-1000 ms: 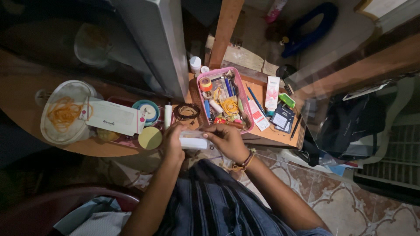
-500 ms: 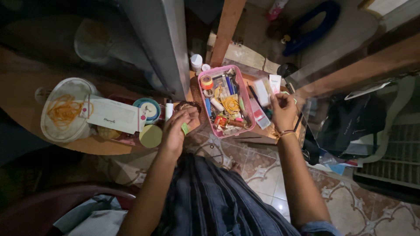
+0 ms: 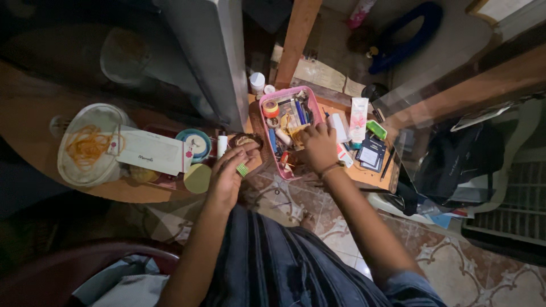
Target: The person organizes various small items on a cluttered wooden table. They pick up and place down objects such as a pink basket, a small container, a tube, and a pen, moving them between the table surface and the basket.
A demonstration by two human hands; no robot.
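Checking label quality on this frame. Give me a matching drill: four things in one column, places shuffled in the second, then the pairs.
Things:
1. right hand
2. left hand
3. round yellow lid
4. white tube box

Places:
A. on the table, right of the pink basket
B. reaching into the pink basket
C. left of the left hand, by the table edge
D. at the table edge, pinching a small green piece

Pairs: 1-B, 2-D, 3-C, 4-A
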